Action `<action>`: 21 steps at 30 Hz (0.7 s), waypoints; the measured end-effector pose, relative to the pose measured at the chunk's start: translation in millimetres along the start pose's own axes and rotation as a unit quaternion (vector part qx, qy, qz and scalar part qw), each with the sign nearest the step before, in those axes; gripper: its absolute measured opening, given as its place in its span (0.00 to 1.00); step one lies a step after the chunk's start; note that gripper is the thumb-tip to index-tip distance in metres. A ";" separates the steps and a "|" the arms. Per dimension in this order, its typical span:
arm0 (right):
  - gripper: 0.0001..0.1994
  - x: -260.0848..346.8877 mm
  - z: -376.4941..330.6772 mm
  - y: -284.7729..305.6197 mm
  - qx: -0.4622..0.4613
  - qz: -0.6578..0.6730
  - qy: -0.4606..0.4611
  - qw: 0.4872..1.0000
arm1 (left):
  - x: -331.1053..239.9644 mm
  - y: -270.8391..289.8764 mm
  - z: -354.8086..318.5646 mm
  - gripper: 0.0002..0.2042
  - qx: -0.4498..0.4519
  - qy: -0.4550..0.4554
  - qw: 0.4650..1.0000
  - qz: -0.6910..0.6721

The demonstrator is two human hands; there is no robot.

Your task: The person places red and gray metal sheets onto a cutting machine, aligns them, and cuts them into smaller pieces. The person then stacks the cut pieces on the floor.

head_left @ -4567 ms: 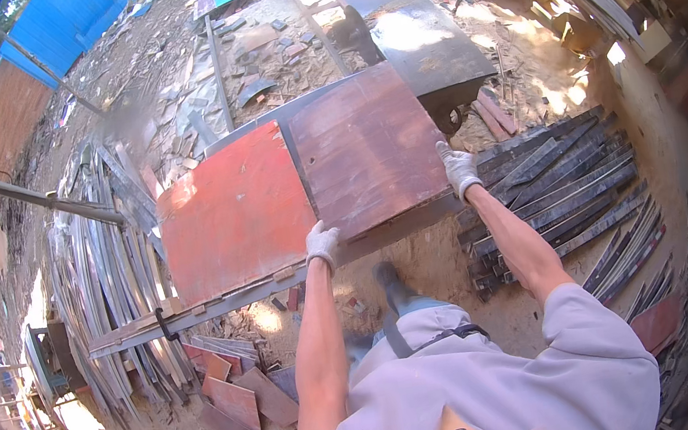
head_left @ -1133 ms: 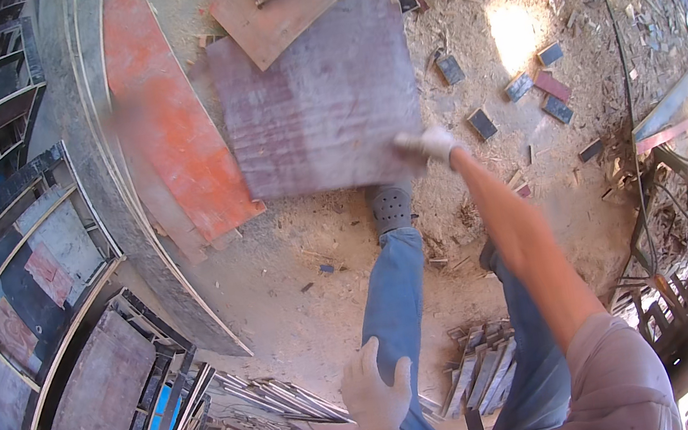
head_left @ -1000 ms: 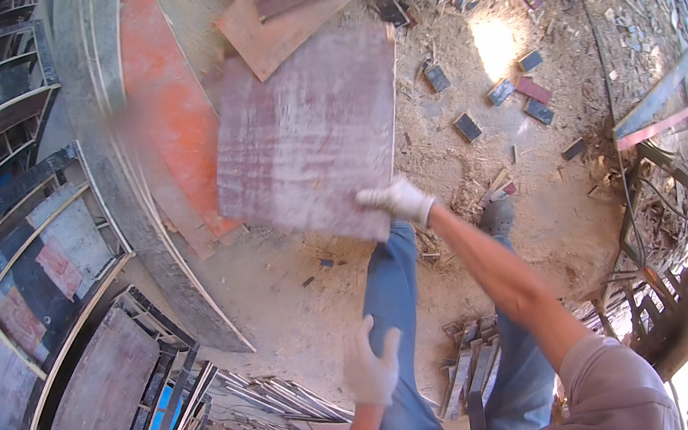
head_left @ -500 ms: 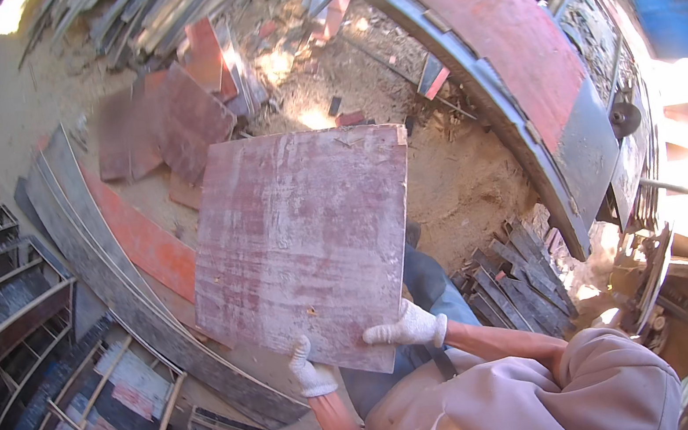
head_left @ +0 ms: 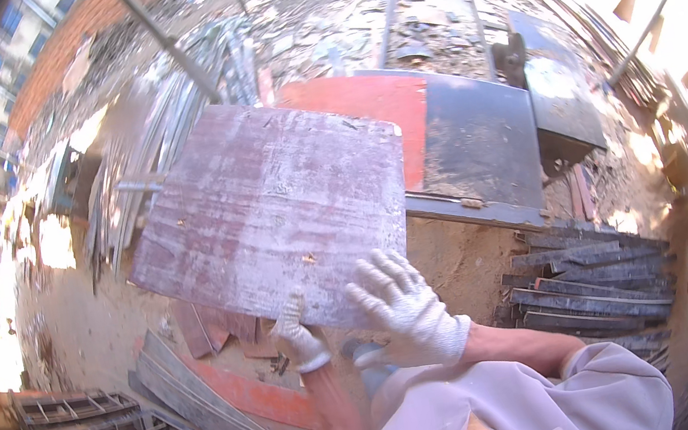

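Both gloved hands, left [head_left: 300, 339] and right [head_left: 402, 306], clasped the near edge of a square, worn reddish-purple plywood panel [head_left: 272, 212] above sandy ground [head_left: 70, 345].

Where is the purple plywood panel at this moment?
The purple plywood panel is in the centre of the head view, gripped at its near edge by the left hand and right hand, beside the red panel.

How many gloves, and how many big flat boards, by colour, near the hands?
White gloves: 2, on the left hand and right hand
Purple board, held: 1
Red board: 1
Dark grey board: 1
Total: 5
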State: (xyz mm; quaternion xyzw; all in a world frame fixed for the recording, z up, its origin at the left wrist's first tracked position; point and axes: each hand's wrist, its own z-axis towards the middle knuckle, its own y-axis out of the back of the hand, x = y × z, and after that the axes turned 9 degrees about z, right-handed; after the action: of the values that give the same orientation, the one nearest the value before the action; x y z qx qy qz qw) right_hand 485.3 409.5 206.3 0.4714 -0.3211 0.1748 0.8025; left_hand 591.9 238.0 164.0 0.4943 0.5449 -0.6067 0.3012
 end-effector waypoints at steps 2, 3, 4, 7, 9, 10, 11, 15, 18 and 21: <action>0.57 -10.3 -0.3 32.5 -0.024 -0.048 -0.001 0.999 | 12.3 -68.2 -14.0 0.18 0.059 -0.006 0.997 0.051; 0.56 -23.0 -1.4 43.2 -0.034 -0.061 -0.029 0.997 | 18.4 -96.3 -24.1 0.18 0.080 -0.008 0.994 0.077; 0.56 -35.4 -6.4 56.3 -0.043 -0.072 -0.056 0.995 | 17.3 -124.1 -34.8 0.18 0.107 -0.005 0.991 0.082; 0.51 -75.1 -31.1 118.1 -0.032 0.056 -0.073 0.995 | 28.9 -167.6 -29.6 0.19 0.192 0.006 0.978 0.077; 0.52 -111.8 -43.7 160.3 -0.135 0.167 -0.205 0.955 | 32.1 -194.1 -17.5 0.19 0.277 0.013 0.959 0.055; 0.56 -143.1 -49.7 179.0 -0.229 0.227 -0.229 0.919 | 34.7 -209.6 -11.7 0.19 0.325 0.020 0.945 0.042; 0.62 -153.8 -41.0 213.5 -0.265 0.303 -0.263 0.877 | 33.0 -222.7 -1.7 0.19 0.363 0.017 0.931 0.035; 0.66 -229.2 -60.4 364.2 -0.461 0.565 -0.198 0.655 | 40.6 -295.5 29.3 0.12 0.516 -0.107 0.831 0.178; 0.61 -266.6 -143.7 446.5 -0.316 0.514 -0.003 0.797 | 46.1 -373.1 45.9 0.15 0.624 -0.399 0.642 0.196; 0.54 -294.8 -223.6 436.3 -0.359 0.665 0.091 0.648 | 81.0 -428.4 53.3 0.20 0.650 -0.609 0.428 0.153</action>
State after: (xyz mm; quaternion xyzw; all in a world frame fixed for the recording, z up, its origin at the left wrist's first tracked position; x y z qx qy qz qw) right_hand 93.2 826.0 208.8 -0.2122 -0.5118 0.5744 0.6025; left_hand 163.4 297.3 240.1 0.1214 -0.4203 -0.8689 0.2318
